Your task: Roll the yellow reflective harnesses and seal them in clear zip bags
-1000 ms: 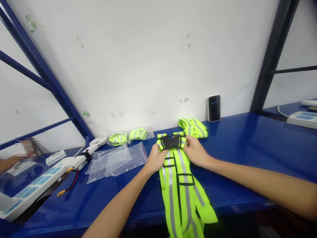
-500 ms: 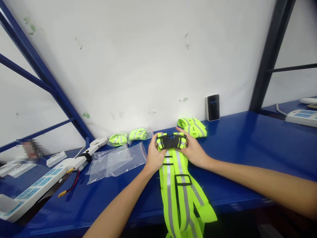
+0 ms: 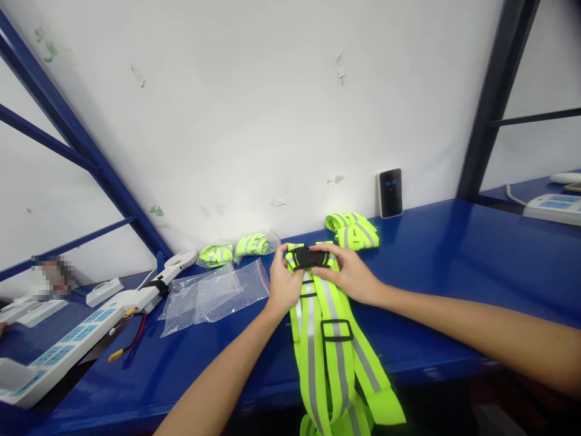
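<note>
1. The left hand has its fingers closed on the left end of a black plastic buckle.
2. That buckle tops a yellow reflective vest, which lies across a blue workbench.
3. The right hand grips the buckle's right end, fingers closed.

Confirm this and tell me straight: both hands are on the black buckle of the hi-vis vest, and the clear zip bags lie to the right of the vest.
Wrong on one point: the head view shows the clear zip bags to the left of the hi-vis vest, not the right. The rest stands: the left hand and right hand are both on its black buckle.
</note>
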Demonstrator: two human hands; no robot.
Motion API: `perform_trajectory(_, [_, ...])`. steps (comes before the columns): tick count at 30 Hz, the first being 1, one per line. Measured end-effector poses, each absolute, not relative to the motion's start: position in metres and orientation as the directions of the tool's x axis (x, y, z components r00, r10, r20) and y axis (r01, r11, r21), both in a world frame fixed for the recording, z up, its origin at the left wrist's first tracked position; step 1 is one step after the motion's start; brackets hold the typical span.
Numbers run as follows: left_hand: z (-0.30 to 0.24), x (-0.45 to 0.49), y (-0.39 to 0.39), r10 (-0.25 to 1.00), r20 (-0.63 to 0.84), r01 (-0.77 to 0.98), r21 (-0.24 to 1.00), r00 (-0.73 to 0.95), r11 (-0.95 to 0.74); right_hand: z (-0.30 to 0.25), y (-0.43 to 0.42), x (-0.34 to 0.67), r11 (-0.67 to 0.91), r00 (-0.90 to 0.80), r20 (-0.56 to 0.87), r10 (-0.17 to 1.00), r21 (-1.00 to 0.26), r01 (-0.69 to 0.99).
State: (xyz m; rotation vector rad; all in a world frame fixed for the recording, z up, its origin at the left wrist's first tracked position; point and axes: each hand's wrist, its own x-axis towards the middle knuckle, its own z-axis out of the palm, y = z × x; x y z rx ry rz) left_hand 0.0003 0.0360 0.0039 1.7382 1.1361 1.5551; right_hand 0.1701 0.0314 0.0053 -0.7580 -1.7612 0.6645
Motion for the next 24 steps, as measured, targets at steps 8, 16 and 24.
perform_trajectory(8, [0.002,-0.003,0.039,0.89,0.448,0.006,0.893,0.081,-0.45,0.011,0.03,0.175,0.627,-0.296,0.57,0.766,-0.765,0.15])
perform_trajectory(16, [-0.002,-0.007,0.038,0.868,0.46,-0.041,0.887,0.187,-0.46,0.007,0.037,0.176,0.635,-0.292,0.584,0.757,-0.764,0.118])
perform_trajectory(24, [0.003,-0.011,0.035,0.874,0.443,-0.034,0.895,0.201,-0.446,0.01,0.032,0.174,0.497,-0.325,0.498,0.804,-0.863,-0.093])
